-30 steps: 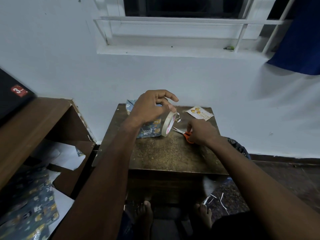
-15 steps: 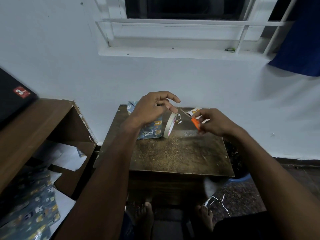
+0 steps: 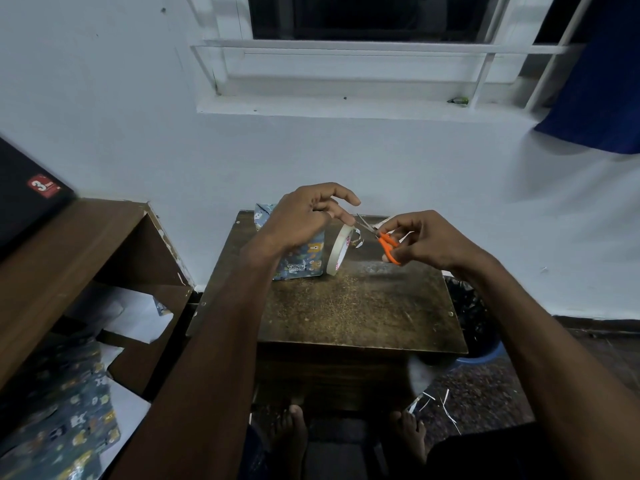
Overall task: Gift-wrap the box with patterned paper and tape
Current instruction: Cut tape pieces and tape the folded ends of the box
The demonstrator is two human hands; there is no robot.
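1. Head view, what could go wrong: The scissors (image 3: 382,237) point at the strip of tape near the fingertips (image 3: 348,220) of the left hand (image 3: 301,220). The blades are very close to those fingers, so a quick snip could nick one.
2. The tape roll (image 3: 340,249) stands on its edge on the counter (image 3: 363,306), just beside the box (image 3: 301,258). I think it could tip or roll away if the strip gets tugged hard.
3. The strip is thin and hard to see. It could curl and stick to itself before it gets to the paper.
4. Left hand: it is up above the box. Its thumb and one finger seem to pinch the end of the tape. The other fingers stick out loosely.
5. Right hand (image 3: 426,240): its fingers curl around the orange handles of the scissors. I cannot tell how far the blades are apart.
6. The box sits at the back left of the counter, partly hidden behind the left hand. Blue paper with little animals already covers the sides I can see.
7. More of the same paper (image 3: 62,434) lies low on the left by the shelf (image 3: 69,244).
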